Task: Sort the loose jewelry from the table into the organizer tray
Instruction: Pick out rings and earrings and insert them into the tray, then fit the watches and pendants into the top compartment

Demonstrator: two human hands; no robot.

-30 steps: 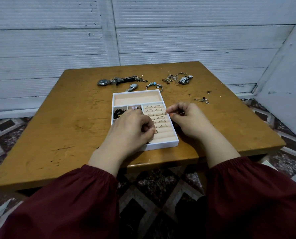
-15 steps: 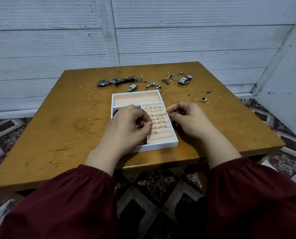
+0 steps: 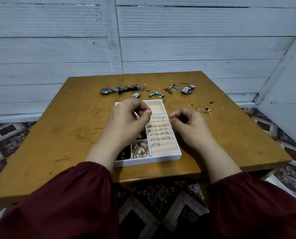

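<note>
The white organizer tray [image 3: 161,159] with peach lining lies in the middle of the table. Its right side holds rows of rings [image 3: 158,130]; a near compartment holds pink and gold pieces [image 3: 140,150]. My left hand [image 3: 126,121] hovers over the tray's far left part, thumb and forefinger pinched, nothing visible between them. My right hand [image 3: 190,126] rests just right of the tray, fingers curled and pinched; whether it holds anything is hidden. Loose jewelry lies beyond: a round watch [image 3: 105,91], a dark chain bunch [image 3: 131,87], a bead bracelet [image 3: 156,94], tangled chains [image 3: 175,87].
A small silver watch [image 3: 135,95] lies just beyond the tray's far edge. A silver clasp piece [image 3: 187,89] sits by the tangled chains. Small earrings [image 3: 205,111] lie right of my right hand. The wooden table [image 3: 66,135] stands against a white plank wall.
My left hand has moved from the near ring rows toward the tray's far end, uncovering the near compartments. My right hand stays beside the tray's right edge. My view has tilted up.
</note>
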